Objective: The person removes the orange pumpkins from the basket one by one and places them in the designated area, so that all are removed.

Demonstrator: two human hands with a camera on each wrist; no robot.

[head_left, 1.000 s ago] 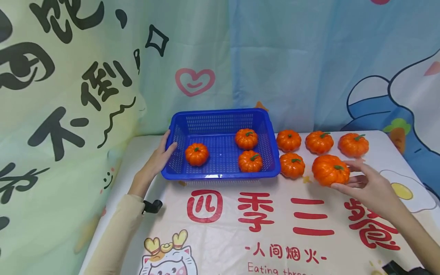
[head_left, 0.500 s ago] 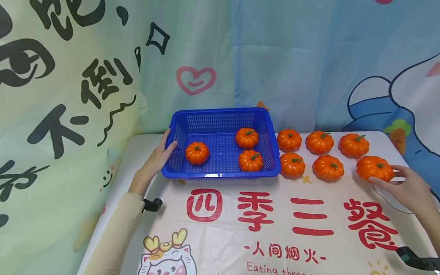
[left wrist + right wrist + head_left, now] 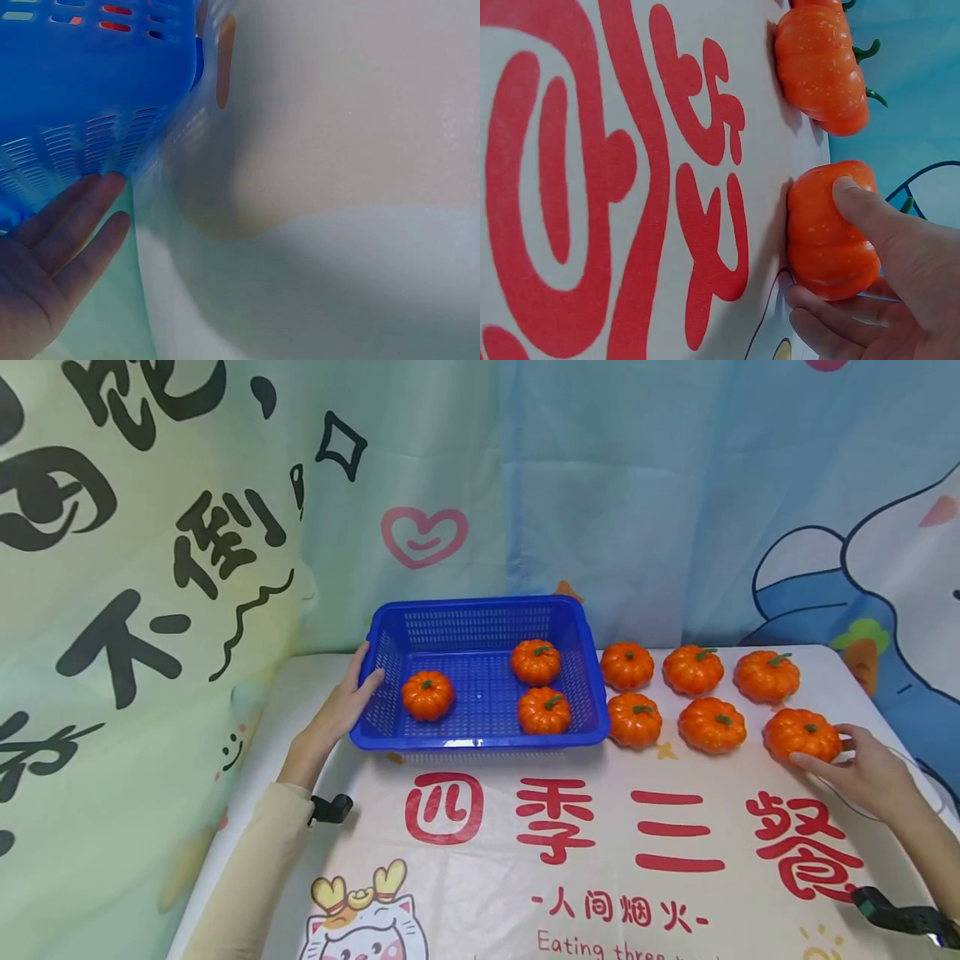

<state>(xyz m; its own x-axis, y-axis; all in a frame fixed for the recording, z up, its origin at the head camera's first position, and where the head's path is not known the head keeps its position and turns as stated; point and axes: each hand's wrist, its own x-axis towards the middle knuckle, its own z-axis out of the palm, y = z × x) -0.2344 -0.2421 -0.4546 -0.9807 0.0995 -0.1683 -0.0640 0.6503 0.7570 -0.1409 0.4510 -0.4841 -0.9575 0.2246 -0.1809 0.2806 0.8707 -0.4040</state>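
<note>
My left hand (image 3: 341, 702) holds the left side of a blue plastic basket (image 3: 480, 744), its thumb over the rim. In the left wrist view, fingers (image 3: 79, 217) lie fairly straight against the basket's slotted outer wall (image 3: 82, 97). Inside the basket are three small orange pumpkins, one left (image 3: 428, 696) and two right (image 3: 544, 711). My right hand (image 3: 862, 768) grips another orange pumpkin (image 3: 801, 734) at the right end of the front row. The right wrist view shows the thumb (image 3: 862, 202) on this pumpkin (image 3: 829, 232) and fingers beneath its side, close to the tabletop.
Right of the basket, two more front-row pumpkins (image 3: 711, 725) stand beside the held one. Behind them is a row of three pumpkins (image 3: 692, 670). A printed cloth (image 3: 525, 860) covers the table, and a curtain (image 3: 600, 527) hangs behind its back edge.
My right hand has carried its pumpkin rightward from in front of the middle front-row pumpkin, which now shows fully, then lowered it slightly. The left hand and basket have stayed put.
</note>
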